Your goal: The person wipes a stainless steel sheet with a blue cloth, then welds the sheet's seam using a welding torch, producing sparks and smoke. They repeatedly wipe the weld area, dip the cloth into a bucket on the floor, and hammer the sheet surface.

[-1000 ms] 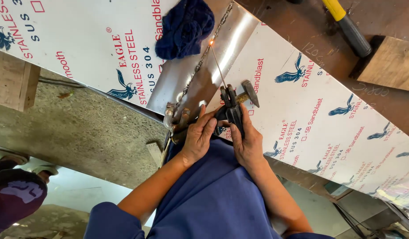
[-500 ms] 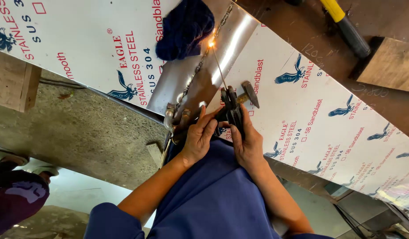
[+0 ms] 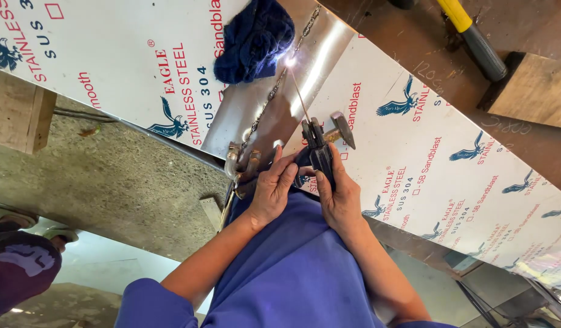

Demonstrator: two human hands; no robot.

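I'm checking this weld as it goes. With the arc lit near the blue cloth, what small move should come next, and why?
Probably a slight feed of the rod along the seam, kept off the blue cloth. The bright arc burns right beside the cloth, and beads already run down the seam below it. Right hand grips the electrode holder; left hand steadies it.

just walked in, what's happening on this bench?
A person is welding a seam between two film-covered stainless sheets. The right hand grips a dark electrode holder, whose thin rod reaches up to a bright arc on the seam. The left hand rests beside it, fingers against the holder. A blue cloth lies on the left sheet next to the arc. A yellow-handled tool sits on the brown surface at upper right.
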